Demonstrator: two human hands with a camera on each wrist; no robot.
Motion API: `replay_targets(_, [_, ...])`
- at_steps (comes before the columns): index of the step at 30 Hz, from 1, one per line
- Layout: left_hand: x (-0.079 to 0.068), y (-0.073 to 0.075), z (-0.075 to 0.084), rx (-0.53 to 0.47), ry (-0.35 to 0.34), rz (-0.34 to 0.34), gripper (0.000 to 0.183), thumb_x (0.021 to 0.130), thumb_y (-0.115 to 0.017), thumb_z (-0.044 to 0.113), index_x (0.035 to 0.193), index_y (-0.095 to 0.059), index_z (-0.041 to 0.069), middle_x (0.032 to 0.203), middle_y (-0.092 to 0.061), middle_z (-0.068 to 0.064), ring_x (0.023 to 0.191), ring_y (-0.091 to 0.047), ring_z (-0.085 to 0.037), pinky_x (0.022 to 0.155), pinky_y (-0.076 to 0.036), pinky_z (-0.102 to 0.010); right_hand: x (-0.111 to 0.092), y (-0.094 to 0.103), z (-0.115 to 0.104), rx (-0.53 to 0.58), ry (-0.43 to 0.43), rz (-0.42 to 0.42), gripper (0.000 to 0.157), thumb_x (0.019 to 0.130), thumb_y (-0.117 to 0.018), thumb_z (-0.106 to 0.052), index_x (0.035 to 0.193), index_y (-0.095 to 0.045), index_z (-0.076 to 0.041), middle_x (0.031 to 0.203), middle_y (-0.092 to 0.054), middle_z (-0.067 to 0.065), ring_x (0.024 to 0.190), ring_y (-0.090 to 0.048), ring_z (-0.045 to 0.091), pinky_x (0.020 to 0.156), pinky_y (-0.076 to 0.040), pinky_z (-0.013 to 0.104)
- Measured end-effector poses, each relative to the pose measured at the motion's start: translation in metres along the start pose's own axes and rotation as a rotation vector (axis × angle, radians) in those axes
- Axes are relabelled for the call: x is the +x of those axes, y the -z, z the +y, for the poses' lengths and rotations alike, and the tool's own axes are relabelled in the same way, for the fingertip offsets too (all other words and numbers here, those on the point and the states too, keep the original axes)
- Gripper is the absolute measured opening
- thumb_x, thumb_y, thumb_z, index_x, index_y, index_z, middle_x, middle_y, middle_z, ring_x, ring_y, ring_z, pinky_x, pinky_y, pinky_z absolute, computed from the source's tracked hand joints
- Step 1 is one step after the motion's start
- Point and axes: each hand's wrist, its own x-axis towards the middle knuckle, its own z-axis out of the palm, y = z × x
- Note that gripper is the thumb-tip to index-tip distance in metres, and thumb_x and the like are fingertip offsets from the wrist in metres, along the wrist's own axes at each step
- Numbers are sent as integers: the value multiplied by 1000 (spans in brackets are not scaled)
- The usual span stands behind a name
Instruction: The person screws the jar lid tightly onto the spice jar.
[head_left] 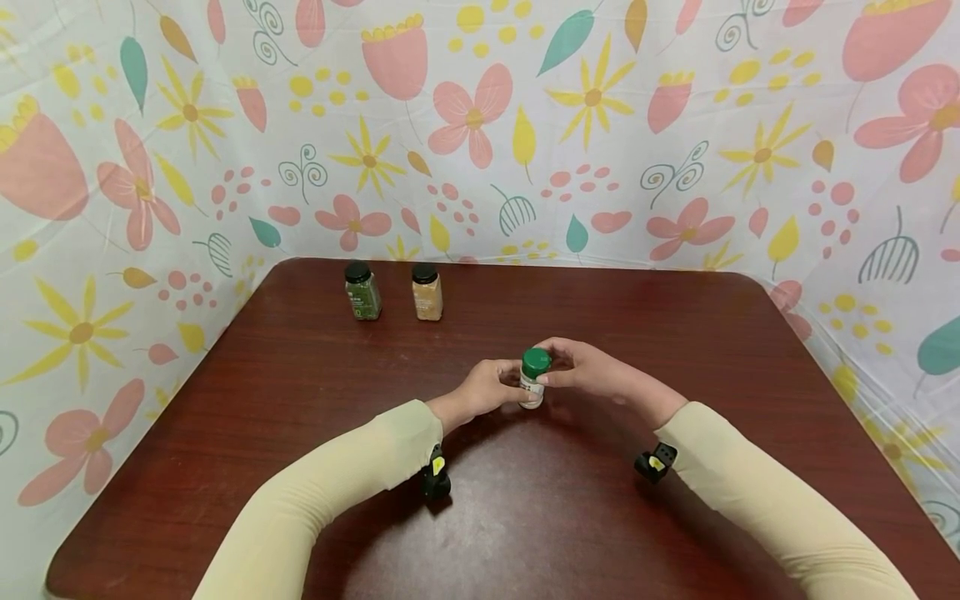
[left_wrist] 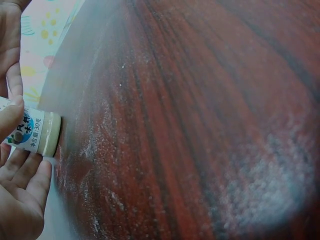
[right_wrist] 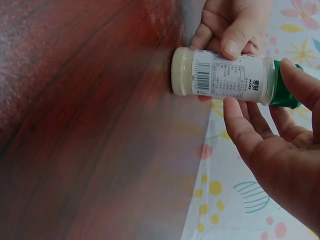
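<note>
A small seasoning bottle (head_left: 532, 388) with a green cap (head_left: 536, 361), a white printed label and pale contents stands upright near the middle of the table. My left hand (head_left: 486, 388) grips its body from the left, thumb across the label. From the right, my right hand (head_left: 588, 367) pinches the green cap between thumb and fingers. In the right wrist view the barcode side of the bottle (right_wrist: 225, 76) faces the camera, with the right thumb on the cap. The left wrist view shows the base end of the bottle (left_wrist: 46, 131) beside the left fingers.
Two black-capped spice jars stand at the back left of the dark wooden table (head_left: 585, 500): a green one (head_left: 364, 295) and an orange-tan one (head_left: 427, 297). A flower-printed cloth (head_left: 480, 183) hangs behind the table and along its sides.
</note>
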Motion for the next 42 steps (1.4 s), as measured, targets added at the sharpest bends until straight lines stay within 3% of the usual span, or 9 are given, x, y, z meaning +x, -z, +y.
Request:
replay_targets(29, [-1,0,1,0,6,-3,44,90,-80,17,132,-70,10,124,-75,-12,115,-70,-23,97,-57,-34,-5,-19,5,-32,33,164,39,101,-66,-15,135,-53,1,132,-63,22,128,-59,38,110,-48,57])
replay_targets(36, [-1,0,1,-6,2,-3,44,90,-80,16,132,-69,10,123,-75,-13,114,-71,-22,96,-57,-32,-6,-24,4,-97,50,203,38,102,-65,-14,134,-53,2,132,-62,24,128,-59,42,108,-49,58])
replay_targets(42, [-1,0,1,1,0,-5,45,90,-80,17,133,-69,10,124,-75,-13,115,-70,-22,97,-56,-32,-7,-21,1,-113,67,173,41,101,-65,-13,136,-50,3,133,-61,24,129,-58,43,110,-47,59])
